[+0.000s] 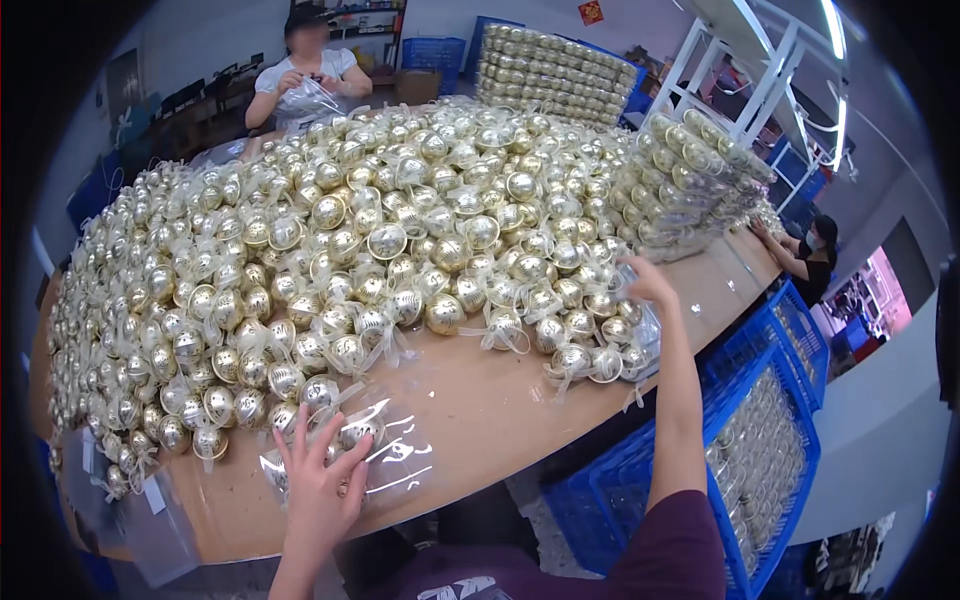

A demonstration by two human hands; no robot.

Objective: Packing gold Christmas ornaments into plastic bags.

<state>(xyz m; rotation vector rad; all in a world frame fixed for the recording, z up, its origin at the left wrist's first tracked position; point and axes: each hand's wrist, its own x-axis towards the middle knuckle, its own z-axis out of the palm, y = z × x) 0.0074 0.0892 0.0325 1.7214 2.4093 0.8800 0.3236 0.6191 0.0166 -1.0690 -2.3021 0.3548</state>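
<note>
Left hand (318, 488) spread flat on a clear bag (372, 452), pinning it down. Right hand (648, 282) way out, loosely open, touching gold balls (590, 345) piled there.

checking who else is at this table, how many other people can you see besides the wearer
2. One person sits at the far side of the table handling a clear bag; another person stands at the right end. Others may be hidden behind the stacks.
</note>
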